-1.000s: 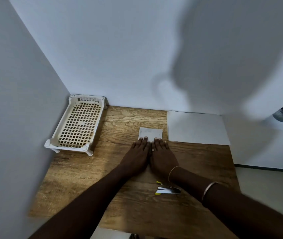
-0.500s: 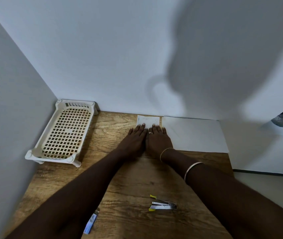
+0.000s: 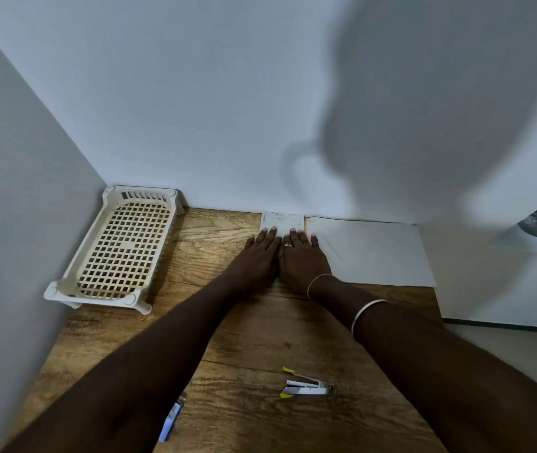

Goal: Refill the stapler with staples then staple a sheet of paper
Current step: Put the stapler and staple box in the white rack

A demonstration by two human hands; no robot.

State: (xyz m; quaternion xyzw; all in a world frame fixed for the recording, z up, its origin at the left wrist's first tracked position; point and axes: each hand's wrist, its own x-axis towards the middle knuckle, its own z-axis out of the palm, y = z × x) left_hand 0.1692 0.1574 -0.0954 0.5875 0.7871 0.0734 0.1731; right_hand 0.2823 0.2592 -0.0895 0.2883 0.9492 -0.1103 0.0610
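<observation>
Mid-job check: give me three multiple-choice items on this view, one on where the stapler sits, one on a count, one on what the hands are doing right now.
1. Where is the stapler?
A. In the basket
B. On the table, near edge, between the forearms
C. On the large sheet

2. How many bangles show on the right arm?
A. None
B. Two
C. Four

3. What are the hands doing?
A. Lying flat, side by side, fingertips on the small paper
B. Squeezing the stapler
C. Lifting the basket

Answers:
1 B: the stapler lies on the bare wooden table, far from the white basket and the large sheet.
2 B: one thin bangle at the wrist, one wider up the forearm.
3 A: the left hand and right hand lie palm down, with no grip on anything, fingertips on the small paper by the wall.
</observation>
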